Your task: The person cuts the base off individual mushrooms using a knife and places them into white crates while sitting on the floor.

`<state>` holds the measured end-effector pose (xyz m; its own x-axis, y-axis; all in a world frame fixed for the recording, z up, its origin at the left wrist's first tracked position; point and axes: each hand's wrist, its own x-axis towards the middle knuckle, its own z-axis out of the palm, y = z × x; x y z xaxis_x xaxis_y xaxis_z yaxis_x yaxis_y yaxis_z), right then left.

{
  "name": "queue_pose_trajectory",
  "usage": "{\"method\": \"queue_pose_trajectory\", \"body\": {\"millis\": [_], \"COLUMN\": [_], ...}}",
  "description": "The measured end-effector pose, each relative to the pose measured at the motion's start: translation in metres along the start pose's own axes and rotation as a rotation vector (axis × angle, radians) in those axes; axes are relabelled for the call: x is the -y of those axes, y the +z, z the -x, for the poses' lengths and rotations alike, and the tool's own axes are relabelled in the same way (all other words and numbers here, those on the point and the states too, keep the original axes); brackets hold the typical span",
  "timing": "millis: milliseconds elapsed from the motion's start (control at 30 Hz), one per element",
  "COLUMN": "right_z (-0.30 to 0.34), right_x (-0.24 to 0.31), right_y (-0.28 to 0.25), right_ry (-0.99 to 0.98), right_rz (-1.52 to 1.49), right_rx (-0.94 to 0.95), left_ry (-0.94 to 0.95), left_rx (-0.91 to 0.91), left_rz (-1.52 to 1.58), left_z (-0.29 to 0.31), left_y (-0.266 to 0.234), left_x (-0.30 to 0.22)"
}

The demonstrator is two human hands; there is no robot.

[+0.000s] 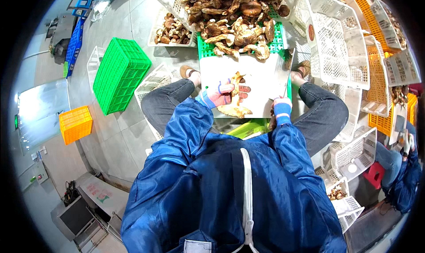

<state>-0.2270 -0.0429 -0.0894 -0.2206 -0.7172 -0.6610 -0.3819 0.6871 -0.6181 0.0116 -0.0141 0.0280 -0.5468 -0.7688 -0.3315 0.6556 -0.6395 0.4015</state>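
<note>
My left hand (220,94) is closed round a large brown mushroom (236,108) over the near half of a white cutting board (214,69). Its pale, broad end points toward me. In my right hand (282,107), at the board's near right corner, is a broad-bladed knife (284,69), its blade pointing away from me. Both hands wear pink and blue knit gloves, and some left fingertips look bare. Beyond the board, a heap of brown mushrooms (241,31) spills toward it from a tilted white basket, over a green crate (277,39).
A white crate (172,39) of mushrooms stands far left of the board. Green (121,73) and yellow (75,124) crates are on the left floor. White crates (338,40) stack up on the right. Another person (403,177) sits at far right. A light green container (248,128) is below the board.
</note>
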Motion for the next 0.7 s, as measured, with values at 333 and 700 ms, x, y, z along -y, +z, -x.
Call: {"method": "queue_pose_trajectory", "body": {"millis": [333, 700], "right_z": [0.012, 0.01], "right_x": [0.015, 0.013], "right_y": [-0.001, 0.0], "right_ry": [-0.021, 0.082], "right_rz": [0.016, -0.121], "right_rx": [0.026, 0.078], "left_ry": [0.079, -0.418], "left_rx": [-0.149, -0.632], "left_rz": [-0.036, -0.752], "left_z": [0.012, -0.048], "left_y": [-0.018, -0.133], "left_x": [0.004, 0.02]}}
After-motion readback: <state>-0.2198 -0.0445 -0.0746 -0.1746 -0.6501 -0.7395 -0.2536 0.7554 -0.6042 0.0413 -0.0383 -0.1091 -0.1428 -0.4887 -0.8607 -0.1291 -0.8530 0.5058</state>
